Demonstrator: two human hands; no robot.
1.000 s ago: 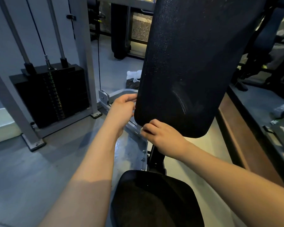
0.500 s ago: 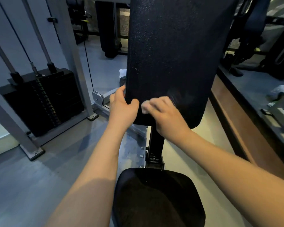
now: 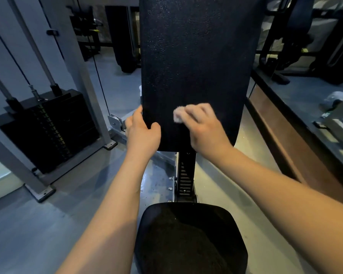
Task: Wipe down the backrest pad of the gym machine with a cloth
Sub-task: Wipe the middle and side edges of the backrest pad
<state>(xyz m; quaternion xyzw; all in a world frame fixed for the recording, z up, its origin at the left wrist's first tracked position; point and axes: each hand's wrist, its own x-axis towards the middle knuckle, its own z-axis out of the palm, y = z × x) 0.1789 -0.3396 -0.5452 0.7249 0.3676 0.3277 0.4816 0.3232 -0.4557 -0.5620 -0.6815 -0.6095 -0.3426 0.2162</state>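
Note:
The black textured backrest pad (image 3: 196, 62) stands upright in the middle of the view, above the black seat pad (image 3: 190, 240). My left hand (image 3: 142, 133) grips the pad's lower left edge, thumb on the front face. My right hand (image 3: 204, 127) presses a small white cloth (image 3: 177, 115) against the lower part of the pad's front; only a corner of the cloth shows beyond my blurred fingers.
A black weight stack (image 3: 48, 127) in a grey steel frame (image 3: 81, 62) stands at the left, with a cable and pulley (image 3: 115, 121) near the pad. The seat post (image 3: 184, 175) links pad and seat. A brown ledge (image 3: 285, 139) and other machines lie to the right.
My right hand has carried the cloth from the pad's bottom left corner up and to the right across its lower front. My left hand shifted from behind the edge to gripping it.

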